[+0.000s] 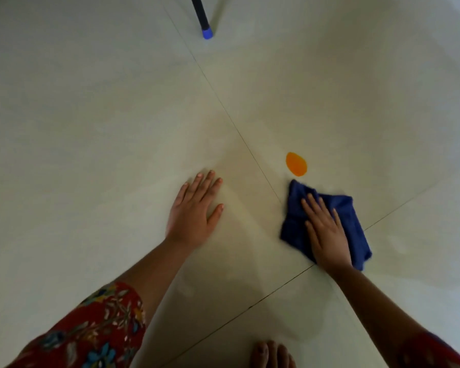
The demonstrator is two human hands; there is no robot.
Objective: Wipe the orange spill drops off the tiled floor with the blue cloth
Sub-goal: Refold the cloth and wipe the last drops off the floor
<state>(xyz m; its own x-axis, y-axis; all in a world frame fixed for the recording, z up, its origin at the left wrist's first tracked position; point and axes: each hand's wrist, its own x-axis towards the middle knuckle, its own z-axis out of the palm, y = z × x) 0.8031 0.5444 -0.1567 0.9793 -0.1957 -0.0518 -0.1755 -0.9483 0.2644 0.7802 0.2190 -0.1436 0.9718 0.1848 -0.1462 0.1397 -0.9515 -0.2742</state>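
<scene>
One orange spill drop [296, 164] lies on the pale tiled floor [117, 128], just right of a tile joint. The blue cloth [353, 216] is spread flat on the floor right below the drop, its top corner a short gap from it. My right hand [327, 232] presses flat on the cloth with fingers spread, pointing up and left. My left hand [194, 211] rests flat on the bare floor to the left of the joint, fingers together, holding nothing.
A black pole with a blue tip [207, 33] touches the floor at the top centre. My bare toes [271, 354] show at the bottom edge. Tile joints cross near the cloth. A red floral sleeve [91, 328] covers my left upper arm.
</scene>
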